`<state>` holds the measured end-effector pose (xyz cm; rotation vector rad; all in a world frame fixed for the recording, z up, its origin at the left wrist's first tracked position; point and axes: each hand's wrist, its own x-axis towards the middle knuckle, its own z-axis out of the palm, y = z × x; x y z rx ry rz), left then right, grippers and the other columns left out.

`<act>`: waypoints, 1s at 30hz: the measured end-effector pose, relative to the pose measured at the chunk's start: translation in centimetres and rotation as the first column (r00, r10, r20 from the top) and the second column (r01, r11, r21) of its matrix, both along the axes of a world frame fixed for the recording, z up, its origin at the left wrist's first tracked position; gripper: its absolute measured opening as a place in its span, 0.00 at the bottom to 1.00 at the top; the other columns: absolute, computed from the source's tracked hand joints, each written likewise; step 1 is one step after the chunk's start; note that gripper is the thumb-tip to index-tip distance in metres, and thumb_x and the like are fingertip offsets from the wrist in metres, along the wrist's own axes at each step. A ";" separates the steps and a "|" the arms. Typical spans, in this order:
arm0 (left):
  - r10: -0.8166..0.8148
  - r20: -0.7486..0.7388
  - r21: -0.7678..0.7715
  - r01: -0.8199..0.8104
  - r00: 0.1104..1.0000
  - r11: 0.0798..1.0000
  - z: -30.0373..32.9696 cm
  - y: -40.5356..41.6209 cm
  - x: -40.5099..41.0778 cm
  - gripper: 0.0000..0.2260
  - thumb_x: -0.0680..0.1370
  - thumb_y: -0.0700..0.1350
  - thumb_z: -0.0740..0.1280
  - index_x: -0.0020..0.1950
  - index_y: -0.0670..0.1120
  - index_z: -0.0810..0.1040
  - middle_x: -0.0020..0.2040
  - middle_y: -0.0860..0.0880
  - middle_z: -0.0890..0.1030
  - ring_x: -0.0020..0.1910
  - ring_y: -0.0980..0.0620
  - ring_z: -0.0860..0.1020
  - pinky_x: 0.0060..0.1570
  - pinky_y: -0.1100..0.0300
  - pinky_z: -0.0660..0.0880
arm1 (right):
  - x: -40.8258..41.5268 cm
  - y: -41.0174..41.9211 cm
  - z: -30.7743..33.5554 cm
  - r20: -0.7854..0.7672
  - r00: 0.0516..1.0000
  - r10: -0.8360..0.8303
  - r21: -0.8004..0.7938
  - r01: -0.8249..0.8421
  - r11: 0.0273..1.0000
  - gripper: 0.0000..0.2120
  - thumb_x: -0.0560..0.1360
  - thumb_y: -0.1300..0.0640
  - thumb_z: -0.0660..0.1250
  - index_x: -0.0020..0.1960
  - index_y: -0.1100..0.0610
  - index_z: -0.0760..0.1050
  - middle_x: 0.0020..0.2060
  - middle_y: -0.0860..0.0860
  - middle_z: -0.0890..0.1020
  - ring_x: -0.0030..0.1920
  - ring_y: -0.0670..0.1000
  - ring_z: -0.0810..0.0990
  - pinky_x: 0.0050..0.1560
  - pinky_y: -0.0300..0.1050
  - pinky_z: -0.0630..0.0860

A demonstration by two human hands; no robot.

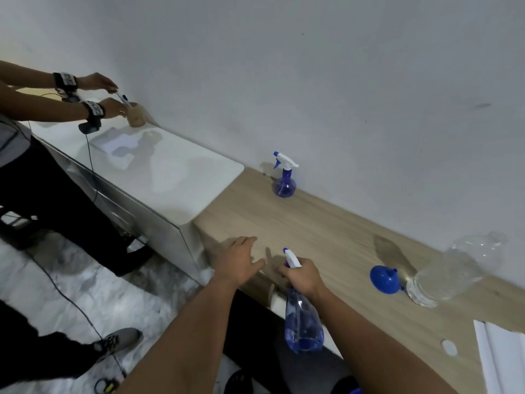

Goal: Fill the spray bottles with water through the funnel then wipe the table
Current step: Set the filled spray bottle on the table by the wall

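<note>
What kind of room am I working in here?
Likely an indoor workroom or lab, not a kitchen: a wooden counter along a plain white wall, a white cabinet, and a second person wearing wired wrist devices.

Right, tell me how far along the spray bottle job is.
Looks done: the round spray bottle stands capped by the wall, and the funnel lies on its side beside the clear water bottle.
In hand: the right hand grips the second spray bottle, head on, liquid inside; the left hand rests open on the table.
Left: wiping; a dark wet-looking patch remains.
</note>
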<state>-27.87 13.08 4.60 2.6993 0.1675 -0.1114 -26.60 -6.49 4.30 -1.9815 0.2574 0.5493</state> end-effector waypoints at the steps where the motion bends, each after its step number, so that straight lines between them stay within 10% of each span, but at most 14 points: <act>1: 0.002 -0.005 0.001 -0.002 1.000 1.000 0.0 0.0 -0.1 0.32 0.77 0.61 0.68 0.78 0.53 0.66 0.75 0.51 0.70 0.74 0.49 0.68 0.69 0.52 0.69 | -0.1 0.0 0.0 0.001 1.000 -0.004 0.004 0.004 1.000 0.15 0.68 0.52 0.77 0.27 0.51 0.76 0.27 0.49 0.79 0.30 0.52 0.77 0.38 0.48 0.75; 30: 0.098 0.070 -0.126 -0.088 0.993 0.988 0.7 -0.3 0.5 0.34 0.73 0.59 0.75 0.75 0.49 0.72 0.70 0.49 0.76 0.70 0.48 0.73 0.68 0.53 0.72 | 0.1 -1.2 1.3 0.008 1.000 0.013 -0.130 -0.012 0.991 0.17 0.64 0.42 0.72 0.38 0.57 0.81 0.33 0.52 0.86 0.31 0.52 0.82 0.37 0.45 0.76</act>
